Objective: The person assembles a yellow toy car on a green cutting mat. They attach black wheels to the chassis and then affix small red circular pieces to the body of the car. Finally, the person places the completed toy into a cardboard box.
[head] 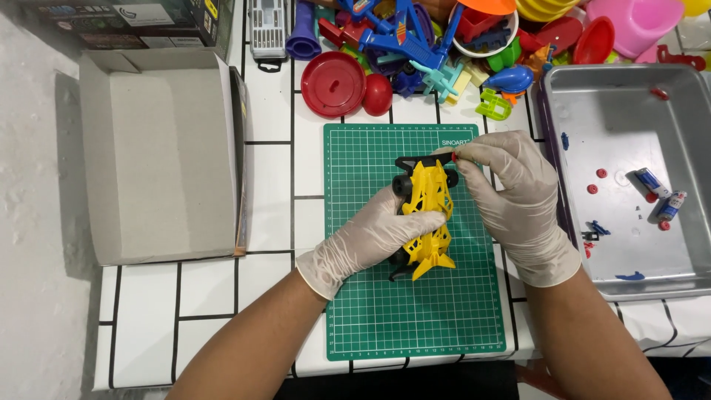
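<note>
Head view: yellow toy vehicle (428,215) on the green cutting mat (370,311), long axis running away from the person. Left hand (370,238) clasps its near half; right hand (515,200) pinches a small red piece (455,157) in its fingers at the far end, touching.

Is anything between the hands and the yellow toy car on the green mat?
Nothing visible: the left hand already grips the yellow toy car, and the right hand pinches something small and red at its front end.
</note>
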